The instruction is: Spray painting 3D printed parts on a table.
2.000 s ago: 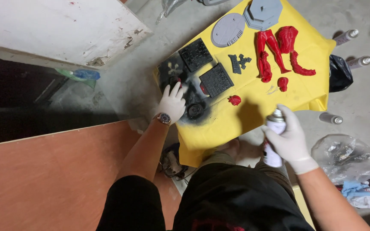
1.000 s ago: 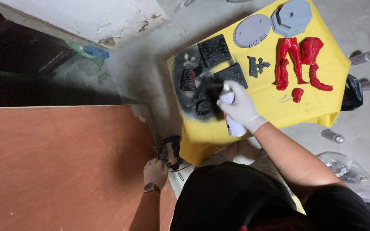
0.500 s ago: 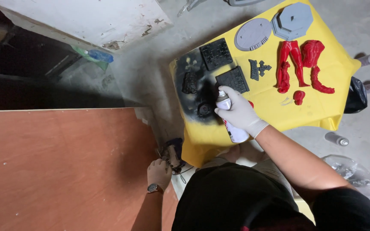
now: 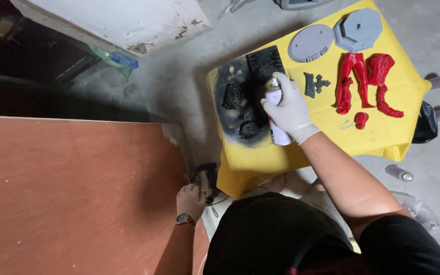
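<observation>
Head view: yellow sheet (image 4: 383, 137) on concrete floor (image 4: 189, 86), brown board (image 4: 67, 193) alongside. Sheet's near-left part is sprayed black; three black parts (image 4: 241, 97) lie in that patch, coated by the look of it. Two grey discs (image 4: 311, 43) and red figure pieces (image 4: 362, 84) show no black. Right hand (image 4: 289, 109), gloved, is wrapped around the spray can (image 4: 276, 114) just over the black patch. Left hand (image 4: 192, 199), bare, rests at the board's edge, curled; what it grips I cannot tell.

Head camera looks steeply down, close above the yellow sheet (image 4: 383, 137).
</observation>
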